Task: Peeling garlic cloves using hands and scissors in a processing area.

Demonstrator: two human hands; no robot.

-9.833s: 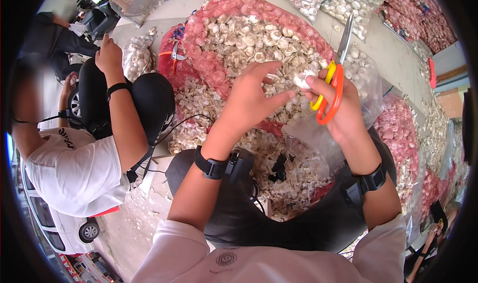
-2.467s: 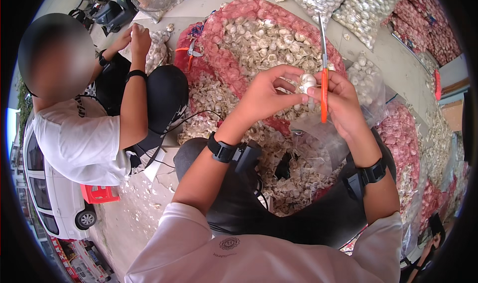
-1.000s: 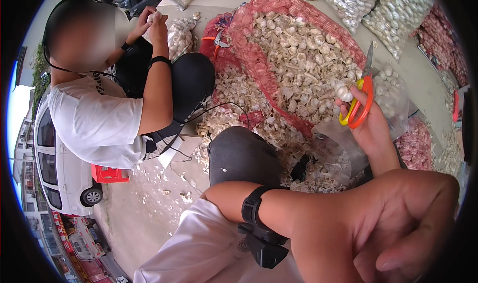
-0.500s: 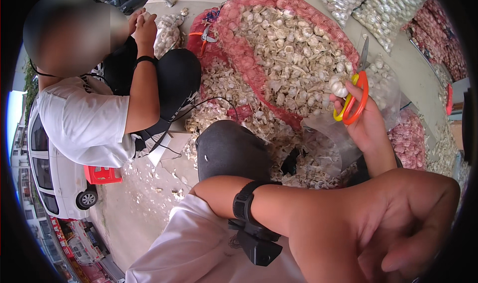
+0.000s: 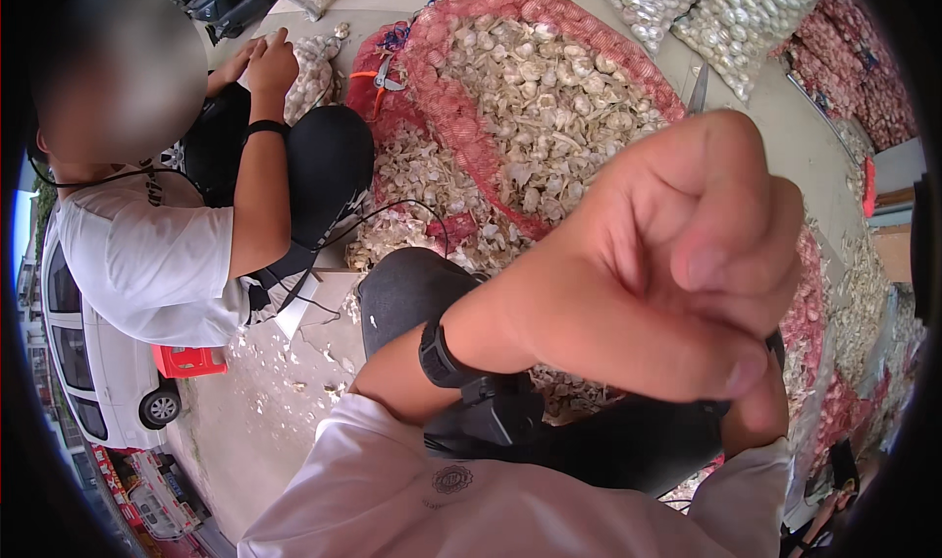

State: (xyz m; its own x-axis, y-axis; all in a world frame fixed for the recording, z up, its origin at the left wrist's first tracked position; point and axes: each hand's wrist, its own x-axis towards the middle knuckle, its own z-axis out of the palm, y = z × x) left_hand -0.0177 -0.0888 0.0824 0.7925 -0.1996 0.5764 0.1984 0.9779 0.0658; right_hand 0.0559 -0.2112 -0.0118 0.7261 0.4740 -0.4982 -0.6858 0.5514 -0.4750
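Observation:
My left hand point(image 5: 677, 249) is raised close in front of me, fingers curled in toward the palm, with nothing visible in them. A black band point(image 5: 440, 357) circles that wrist. Behind it, my right hand is hidden; only my right forearm point(image 5: 760, 416) shows below. One blade of a pair of scissors point(image 5: 699, 89) sticks up above my left hand, where the right hand held them; their handles are covered. Beyond lies a heap of garlic bulbs and dry skins point(image 5: 549, 116) on an open red net sack point(image 5: 456, 106).
At left a co-worker in a white shirt point(image 5: 162, 254) sits with both hands point(image 5: 260, 62) raised together. Pruning shears point(image 5: 383, 83) with orange handles lie on the sack. Filled garlic bags point(image 5: 751, 28) stand far right. A red plastic stool point(image 5: 191, 361) and white van point(image 5: 98, 332) are behind.
My left hand has moved up and left and its fingers have curled in. It now covers my right hand, the garlic bulb there and the scissors' handles. The view has shifted slightly.

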